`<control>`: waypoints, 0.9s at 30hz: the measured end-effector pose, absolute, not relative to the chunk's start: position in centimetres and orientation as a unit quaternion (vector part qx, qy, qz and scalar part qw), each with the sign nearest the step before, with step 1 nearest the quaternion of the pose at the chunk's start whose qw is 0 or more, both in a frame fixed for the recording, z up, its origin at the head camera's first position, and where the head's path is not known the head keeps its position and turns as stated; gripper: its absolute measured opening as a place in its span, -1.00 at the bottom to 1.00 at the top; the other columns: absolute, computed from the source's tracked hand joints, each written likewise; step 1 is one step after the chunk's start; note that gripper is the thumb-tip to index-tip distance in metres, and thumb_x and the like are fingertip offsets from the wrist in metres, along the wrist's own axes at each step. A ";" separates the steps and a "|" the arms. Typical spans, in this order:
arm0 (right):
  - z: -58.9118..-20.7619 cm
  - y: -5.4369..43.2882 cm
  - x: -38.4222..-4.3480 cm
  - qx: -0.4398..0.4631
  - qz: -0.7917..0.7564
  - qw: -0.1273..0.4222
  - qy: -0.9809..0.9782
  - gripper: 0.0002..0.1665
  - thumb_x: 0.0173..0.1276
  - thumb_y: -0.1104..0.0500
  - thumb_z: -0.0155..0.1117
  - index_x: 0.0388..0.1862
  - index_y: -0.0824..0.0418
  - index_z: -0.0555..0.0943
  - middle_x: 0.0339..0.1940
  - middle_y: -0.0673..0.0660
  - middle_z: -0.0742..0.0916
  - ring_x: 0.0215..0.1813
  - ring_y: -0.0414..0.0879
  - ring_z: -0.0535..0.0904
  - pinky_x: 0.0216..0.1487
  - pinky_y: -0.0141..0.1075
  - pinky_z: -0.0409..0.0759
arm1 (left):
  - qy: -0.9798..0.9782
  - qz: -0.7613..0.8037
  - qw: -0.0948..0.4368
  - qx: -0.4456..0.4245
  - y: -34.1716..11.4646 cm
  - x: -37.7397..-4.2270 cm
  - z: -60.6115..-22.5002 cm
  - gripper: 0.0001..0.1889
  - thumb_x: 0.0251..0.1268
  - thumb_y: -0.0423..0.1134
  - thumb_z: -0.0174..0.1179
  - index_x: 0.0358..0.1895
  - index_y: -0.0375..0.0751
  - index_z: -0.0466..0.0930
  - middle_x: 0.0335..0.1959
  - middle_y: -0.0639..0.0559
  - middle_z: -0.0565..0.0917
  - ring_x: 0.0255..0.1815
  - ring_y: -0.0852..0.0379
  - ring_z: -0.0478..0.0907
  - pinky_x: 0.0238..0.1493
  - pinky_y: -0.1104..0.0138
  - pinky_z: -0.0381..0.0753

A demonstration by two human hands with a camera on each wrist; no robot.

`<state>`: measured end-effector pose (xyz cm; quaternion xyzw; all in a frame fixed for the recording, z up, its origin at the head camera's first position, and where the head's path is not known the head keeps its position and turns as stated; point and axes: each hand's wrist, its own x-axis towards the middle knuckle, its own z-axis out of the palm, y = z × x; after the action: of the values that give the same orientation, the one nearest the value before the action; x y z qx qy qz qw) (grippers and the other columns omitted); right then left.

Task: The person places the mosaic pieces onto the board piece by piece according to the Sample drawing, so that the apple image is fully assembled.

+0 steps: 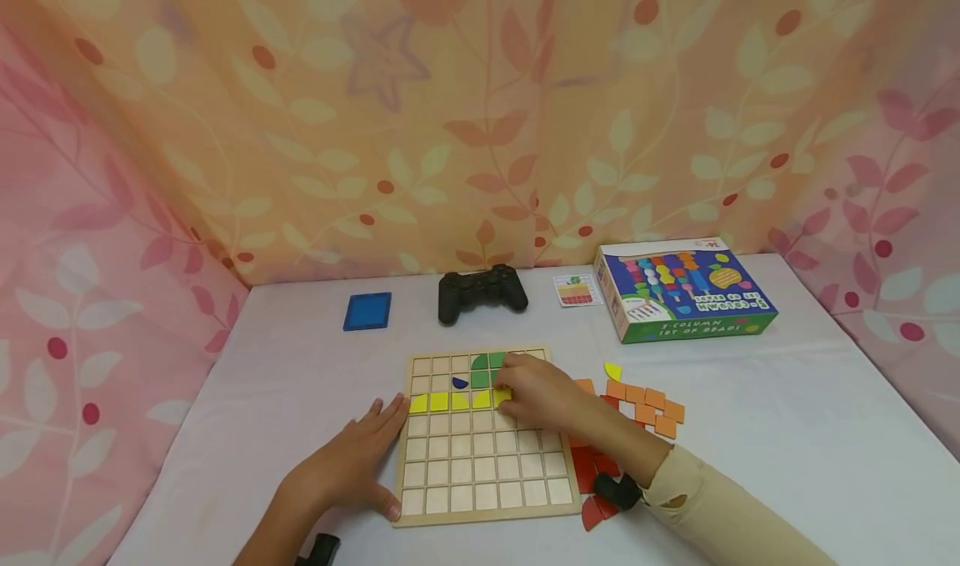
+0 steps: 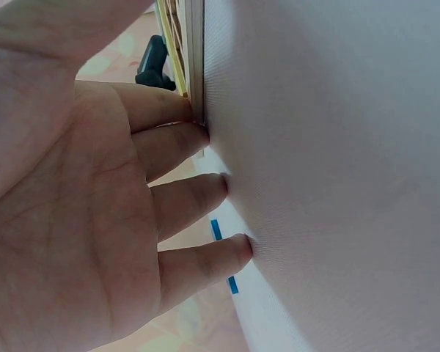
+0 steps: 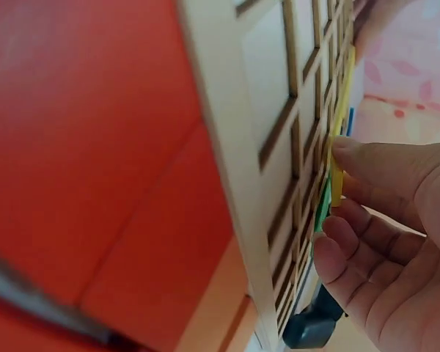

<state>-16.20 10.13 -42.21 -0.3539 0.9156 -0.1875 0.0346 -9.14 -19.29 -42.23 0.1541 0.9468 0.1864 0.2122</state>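
Observation:
A wooden grid board [image 1: 487,520] lies on the white cloth. A yellow row crosses it, with square tiles [image 1: 438,402] and curved-edge ones, and green tiles [image 1: 480,379] sit above near a dark blue half-round piece [image 1: 460,383]. My left hand [image 1: 348,458] rests along the board's left edge, fingers spread, thumb at the lower left corner. My right hand [image 1: 542,393] reaches over the board from the right. Its thumb and fingers pinch a yellow tile [image 3: 337,180] at the right end of the yellow row; the fingers partly cover that tile and the nearby green ones.
Orange tiles [image 1: 645,414] and red tiles [image 1: 585,470] lie right of the board, with a loose yellow quarter-round [image 1: 612,371] above them. Behind stand a blue square tray [image 1: 367,311], a black game controller [image 1: 482,292], a picture card [image 1: 577,291] and a bead-set box [image 1: 684,291].

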 end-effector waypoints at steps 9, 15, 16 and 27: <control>-42.6 9.9 -16.2 -0.338 -0.212 0.046 0.916 -0.82 0.22 0.28 0.50 -0.17 0.17 0.75 -0.28 -0.04 0.63 -0.24 -0.16 0.49 -0.12 -0.29 0.59 | 0.948 0.182 0.209 0.155 -19.2 -9.1 -42.2 0.47 -0.62 0.15 0.71 0.60 -0.17 0.09 0.62 -0.05 0.06 0.61 -0.17 -0.13 0.46 -0.22 0.02; -42.6 9.8 -16.1 -0.318 -0.243 0.061 0.914 -0.82 0.27 0.34 0.44 -0.15 0.18 0.76 -0.25 -0.03 0.68 -0.20 -0.17 0.55 -0.03 -0.24 0.62 | 0.948 0.183 0.212 0.154 -19.3 -9.1 -42.1 0.46 -0.60 0.15 0.71 0.60 -0.18 0.09 0.62 -0.06 0.05 0.61 -0.17 -0.13 0.46 -0.22 0.02; -42.6 9.8 -16.1 -0.318 -0.246 0.061 0.914 -0.82 0.28 0.36 0.41 -0.15 0.18 0.75 -0.24 -0.03 0.69 -0.19 -0.16 0.56 -0.02 -0.23 0.62 | 0.948 0.182 0.213 0.153 -19.3 -9.1 -42.1 0.46 -0.60 0.15 0.71 0.60 -0.18 0.09 0.62 -0.05 0.04 0.62 -0.16 -0.14 0.46 -0.21 0.01; -42.1 13.1 -16.1 -0.268 -0.261 0.056 0.926 -0.83 0.32 0.37 0.37 -0.20 0.13 0.77 -0.28 -0.05 0.71 -0.22 -0.15 0.55 -0.03 -0.17 0.62 | 0.947 0.182 0.220 0.145 -19.2 -9.3 -42.1 0.45 -0.58 0.16 0.71 0.60 -0.16 0.08 0.62 -0.04 0.04 0.62 -0.16 -0.14 0.47 -0.21 0.00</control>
<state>-16.08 13.12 -42.06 -0.2682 0.9255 -0.2613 0.0564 -9.26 -19.23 -42.12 0.1453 0.9474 0.1819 0.2197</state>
